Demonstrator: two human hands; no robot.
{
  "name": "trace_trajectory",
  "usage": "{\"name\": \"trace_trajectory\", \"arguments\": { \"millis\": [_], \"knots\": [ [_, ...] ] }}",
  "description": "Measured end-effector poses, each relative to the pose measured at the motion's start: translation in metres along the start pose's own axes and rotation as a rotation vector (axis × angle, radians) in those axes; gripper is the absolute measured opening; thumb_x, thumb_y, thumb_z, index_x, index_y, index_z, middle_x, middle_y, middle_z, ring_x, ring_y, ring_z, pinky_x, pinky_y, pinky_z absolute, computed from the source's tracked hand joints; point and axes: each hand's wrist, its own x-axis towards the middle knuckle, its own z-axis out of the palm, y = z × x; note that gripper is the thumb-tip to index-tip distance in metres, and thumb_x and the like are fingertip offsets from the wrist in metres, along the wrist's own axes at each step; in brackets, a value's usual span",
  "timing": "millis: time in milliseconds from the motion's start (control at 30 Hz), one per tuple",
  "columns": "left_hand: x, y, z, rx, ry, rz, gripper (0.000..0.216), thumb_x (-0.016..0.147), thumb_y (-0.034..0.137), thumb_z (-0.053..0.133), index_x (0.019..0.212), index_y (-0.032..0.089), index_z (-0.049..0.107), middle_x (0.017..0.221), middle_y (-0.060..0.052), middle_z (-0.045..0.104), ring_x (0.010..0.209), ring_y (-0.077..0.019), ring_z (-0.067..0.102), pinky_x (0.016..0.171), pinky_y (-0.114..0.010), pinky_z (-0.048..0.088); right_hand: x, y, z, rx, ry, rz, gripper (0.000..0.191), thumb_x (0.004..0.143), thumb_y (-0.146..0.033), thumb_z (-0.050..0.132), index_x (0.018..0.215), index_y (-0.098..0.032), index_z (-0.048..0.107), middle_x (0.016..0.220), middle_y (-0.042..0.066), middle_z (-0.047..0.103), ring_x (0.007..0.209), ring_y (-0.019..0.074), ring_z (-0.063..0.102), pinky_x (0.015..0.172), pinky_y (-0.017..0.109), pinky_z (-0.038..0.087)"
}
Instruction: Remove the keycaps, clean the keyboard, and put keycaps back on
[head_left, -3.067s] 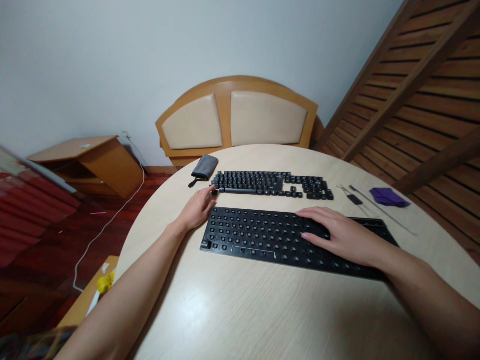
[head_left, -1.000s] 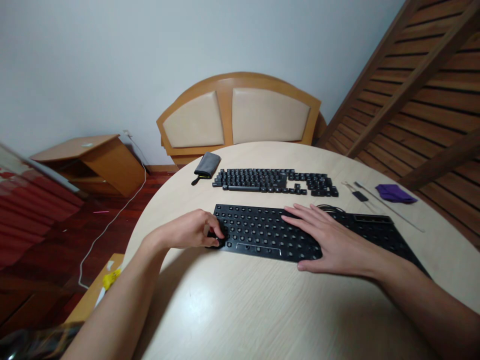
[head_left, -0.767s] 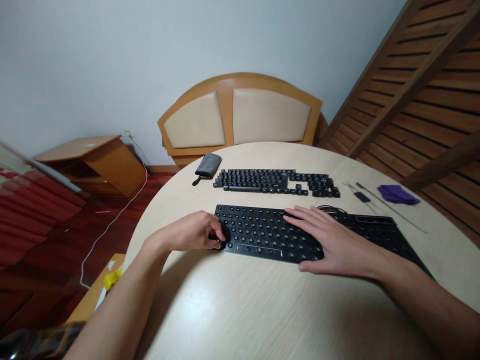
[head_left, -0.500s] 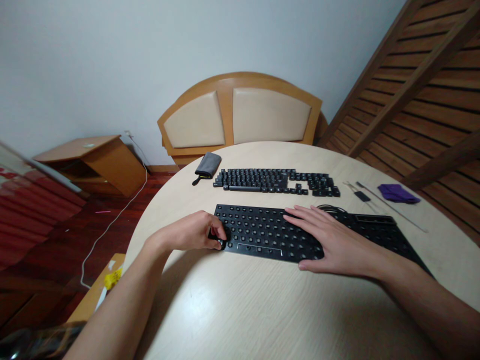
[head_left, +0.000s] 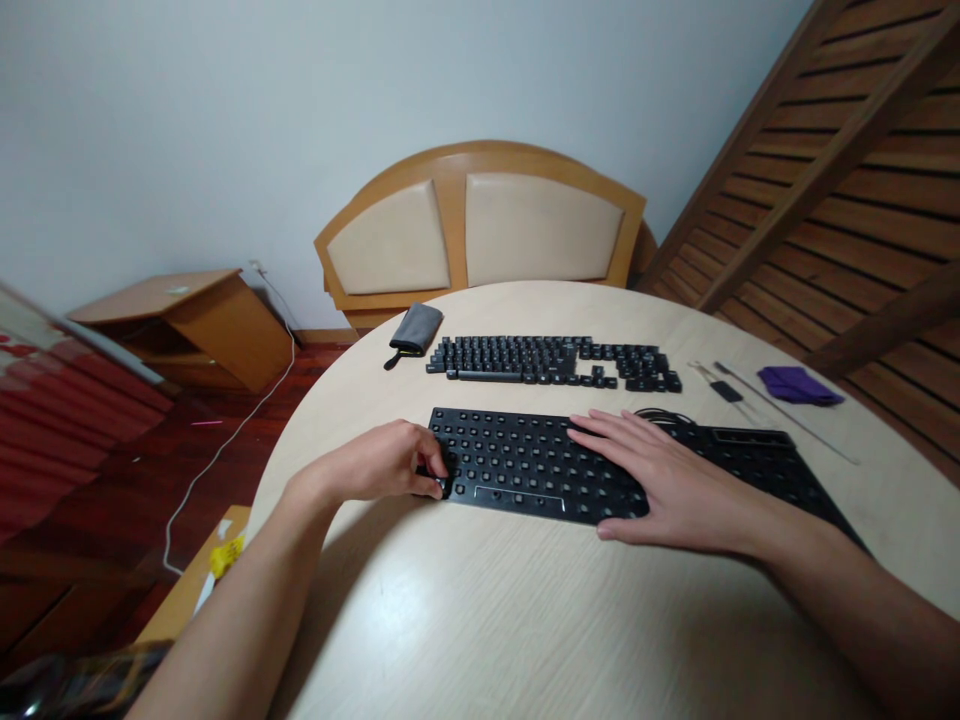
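A black keyboard base without keycaps lies on the round table, its rows of bare switches showing. My left hand is at its lower left corner, thumb and fingers pinched on a small black keycap, mostly covered by the fingers. Flat across the middle of the board rests my right hand, fingers stretched out and thumb at the near edge. Behind the board, the loose black keycaps are laid out in keyboard order.
On the table's left is a grey pouch. A wire keycap puller, a thin metal rod and a folded purple cloth lie at the right. Behind the table stands a padded wooden headboard.
My left fingertips have shifted very slightly at the keyboard's corner. My right hand stays in place, and the view has tilted a little.
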Motion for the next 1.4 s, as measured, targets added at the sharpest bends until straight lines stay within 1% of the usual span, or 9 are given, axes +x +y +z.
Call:
{"name": "trace_trajectory", "arguments": {
  "millis": [167,233,333,467,533,667,1067,1200,1400],
  "knots": [
    [-0.0006,0.0001,0.0003,-0.183,-0.022,-0.053,0.018,0.082,0.033,0.074,0.089,0.018,0.079,0.079,-0.002,0.077,0.068,-0.0149,0.067,0.063,-0.023,0.048,0.0001,-0.0008,0.0000,0.036,0.019,0.002,0.097,0.074,-0.070,0.073,0.155,-0.028,0.040,0.163,0.012,0.036,0.148,0.0422,0.034,0.121,0.069,0.021],
    [-0.0009,0.0006,0.0002,-0.209,-0.020,-0.064,0.018,0.081,0.033,0.074,0.090,0.018,0.079,0.078,-0.001,0.078,0.067,-0.0147,0.067,0.062,-0.023,0.047,-0.0001,-0.0003,0.0007,0.038,0.022,0.000,0.097,0.074,-0.069,0.073,0.155,-0.028,0.041,0.163,0.011,0.037,0.148,0.0424,0.033,0.121,0.069,0.021],
    [-0.0007,0.0026,0.0001,-0.161,-0.027,-0.065,0.017,0.081,0.030,0.073,0.090,0.018,0.079,0.079,-0.001,0.078,0.068,-0.0150,0.067,0.062,-0.023,0.047,-0.0002,-0.0001,0.0014,0.032,0.023,0.000,0.096,0.074,-0.069,0.073,0.156,-0.029,0.040,0.163,0.011,0.037,0.148,0.0424,0.033,0.121,0.069,0.021],
    [-0.0001,0.0071,0.0000,0.033,0.009,-0.032,0.013,0.081,0.026,0.075,0.092,0.020,0.080,0.086,-0.003,0.078,0.072,-0.0168,0.068,0.066,-0.026,0.046,0.0002,-0.0006,0.0014,0.023,0.021,-0.004,0.096,0.075,-0.069,0.072,0.156,-0.029,0.040,0.163,0.011,0.036,0.148,0.0423,0.033,0.121,0.068,0.022],
    [-0.0001,0.0086,-0.0003,0.061,0.009,-0.032,0.013,0.082,0.025,0.075,0.093,0.021,0.080,0.087,-0.003,0.079,0.072,-0.0172,0.069,0.067,-0.026,0.046,0.0003,-0.0005,0.0013,0.017,0.013,-0.003,0.096,0.076,-0.070,0.071,0.156,-0.028,0.040,0.163,0.012,0.036,0.148,0.0423,0.033,0.121,0.068,0.022],
    [-0.0007,0.0080,-0.0008,0.004,-0.021,-0.041,0.015,0.084,0.027,0.073,0.095,0.020,0.080,0.085,-0.003,0.079,0.070,-0.0166,0.068,0.064,-0.025,0.046,0.0001,0.0003,0.0010,0.013,0.006,-0.006,0.096,0.076,-0.070,0.071,0.157,-0.028,0.038,0.164,0.011,0.034,0.149,0.0417,0.031,0.121,0.068,0.021],
    [-0.0008,0.0032,0.0013,-0.075,-0.010,-0.034,0.015,0.081,0.029,0.074,0.088,0.016,0.078,0.081,-0.004,0.076,0.065,-0.0143,0.063,0.061,-0.024,0.044,0.0010,-0.0025,0.0000,0.030,0.015,0.000,0.095,0.076,-0.070,0.071,0.155,-0.026,0.041,0.163,0.012,0.037,0.148,0.0421,0.033,0.121,0.068,0.021],
    [-0.0006,0.0051,0.0000,-0.108,-0.038,-0.067,0.018,0.081,0.031,0.072,0.087,0.014,0.077,0.078,-0.004,0.075,0.066,-0.0149,0.063,0.062,-0.024,0.045,0.0013,-0.0024,-0.0005,0.004,-0.006,0.008,0.096,0.076,-0.073,0.069,0.155,-0.024,0.042,0.163,0.013,0.036,0.149,0.0416,0.032,0.121,0.067,0.022],
    [-0.0001,0.0030,0.0011,-0.126,-0.039,-0.092,0.021,0.080,0.033,0.073,0.088,0.014,0.077,0.081,-0.004,0.075,0.068,-0.0155,0.063,0.063,-0.025,0.047,0.0018,-0.0033,-0.0012,0.005,-0.024,0.022,0.097,0.076,-0.073,0.069,0.155,-0.023,0.042,0.163,0.013,0.036,0.149,0.0415,0.031,0.122,0.066,0.020]
  ]
}}
